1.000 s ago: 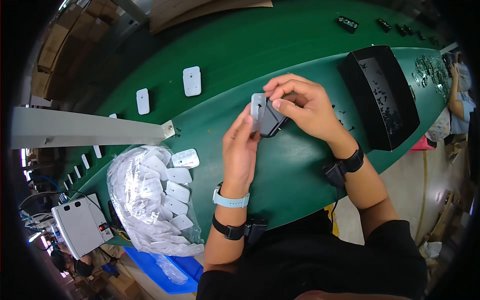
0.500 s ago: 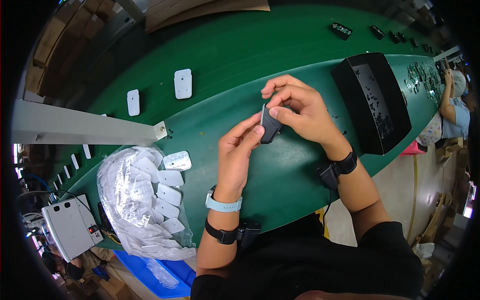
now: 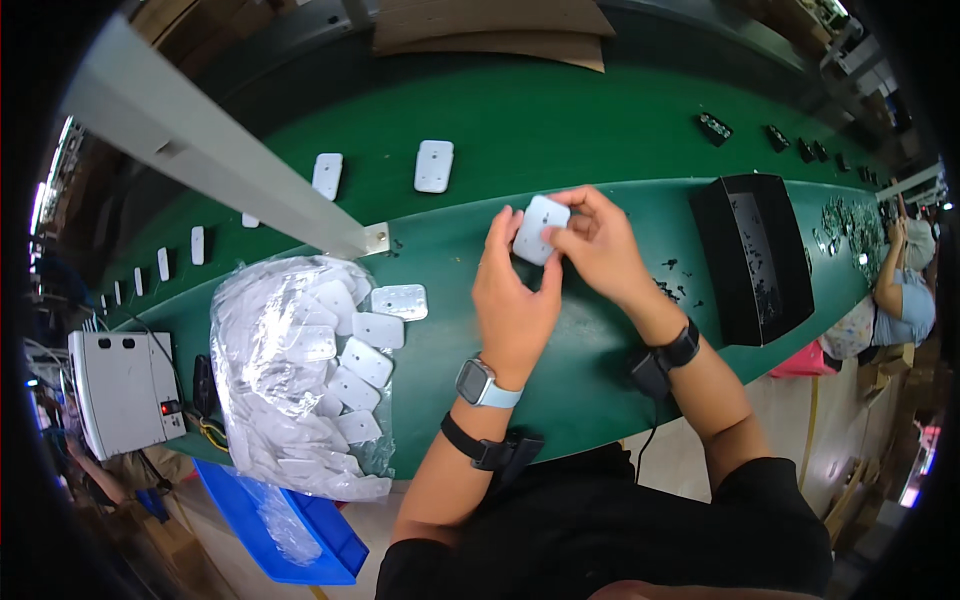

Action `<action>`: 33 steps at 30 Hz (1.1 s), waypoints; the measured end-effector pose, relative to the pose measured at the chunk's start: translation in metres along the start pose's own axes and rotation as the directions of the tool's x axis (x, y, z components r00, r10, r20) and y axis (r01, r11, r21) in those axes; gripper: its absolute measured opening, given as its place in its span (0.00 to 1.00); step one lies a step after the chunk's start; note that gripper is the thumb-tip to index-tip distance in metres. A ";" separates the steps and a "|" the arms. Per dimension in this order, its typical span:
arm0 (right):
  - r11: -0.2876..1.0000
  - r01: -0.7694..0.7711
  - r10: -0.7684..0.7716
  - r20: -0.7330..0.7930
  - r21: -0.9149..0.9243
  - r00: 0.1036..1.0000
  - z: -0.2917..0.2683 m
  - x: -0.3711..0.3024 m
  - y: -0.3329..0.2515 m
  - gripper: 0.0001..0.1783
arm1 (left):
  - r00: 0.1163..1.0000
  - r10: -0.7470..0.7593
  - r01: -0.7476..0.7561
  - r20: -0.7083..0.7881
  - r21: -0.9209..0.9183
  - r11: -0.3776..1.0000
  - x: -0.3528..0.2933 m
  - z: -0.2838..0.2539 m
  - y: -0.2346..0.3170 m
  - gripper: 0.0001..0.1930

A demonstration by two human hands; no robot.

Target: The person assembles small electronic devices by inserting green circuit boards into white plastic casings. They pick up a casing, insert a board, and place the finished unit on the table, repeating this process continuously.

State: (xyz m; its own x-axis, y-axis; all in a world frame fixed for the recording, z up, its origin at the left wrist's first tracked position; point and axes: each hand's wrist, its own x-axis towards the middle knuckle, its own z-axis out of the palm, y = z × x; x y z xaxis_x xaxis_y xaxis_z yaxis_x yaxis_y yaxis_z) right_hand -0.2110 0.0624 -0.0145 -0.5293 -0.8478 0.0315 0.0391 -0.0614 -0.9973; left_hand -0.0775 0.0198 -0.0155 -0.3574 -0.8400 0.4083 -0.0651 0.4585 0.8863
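Note:
Over the bench, a small white rounded-rectangular plastic casing (image 3: 543, 222) is tilted with its holed face toward me. My right hand (image 3: 603, 245) pinches it, thumb across the face and fingers behind the upper edge. Around its left edge and lower corner curl the fingers and thumb of my left hand (image 3: 515, 305), closed on it; part of their contact is hidden. Left of that hand, white plastic covers (image 3: 366, 362) spill from a clear plastic bag (image 3: 262, 390). One shallow white cover (image 3: 399, 301) lies with its hollow side up.
A black open box (image 3: 708, 265) with small dark parts stands right, beside loose screws (image 3: 672, 285). White casings (image 3: 434, 166) line the green belt (image 3: 560, 130) behind the bench. A metal post (image 3: 230, 150) slants at left, above a white equipment box (image 3: 125, 395). Circuit boards (image 3: 848, 232) lie far right.
The casing has turned from its dark side to its white face. My left hand has spread its fingers wider around it. My view has shifted, moving the bench items within the picture.

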 end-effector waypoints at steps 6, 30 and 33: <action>0.849 0.081 -0.030 0.106 -0.521 0.994 -0.021 0.115 0.004 0.19 | 0.999 0.041 -0.040 -0.003 0.109 0.993 -0.001 0.001 -0.005 0.25; 0.643 0.149 -0.046 0.157 -0.751 0.987 -0.124 -0.032 -0.081 0.06 | 0.965 -0.222 -0.017 0.139 0.878 0.478 0.001 -0.161 0.005 0.31; 0.514 0.131 0.004 0.154 -0.848 0.988 -0.137 -0.039 -0.079 0.07 | 0.978 -0.168 -0.026 0.124 0.870 0.492 0.001 -0.157 -0.002 0.32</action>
State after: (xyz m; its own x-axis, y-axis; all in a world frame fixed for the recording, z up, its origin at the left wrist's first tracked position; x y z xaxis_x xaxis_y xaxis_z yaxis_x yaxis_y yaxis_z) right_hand -0.3097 0.1726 0.0542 -0.3919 -0.9192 0.0374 -0.7678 0.3044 -0.5638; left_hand 0.0681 -0.0279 0.0172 -0.4537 -0.8626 0.2236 -0.8338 0.4995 0.2350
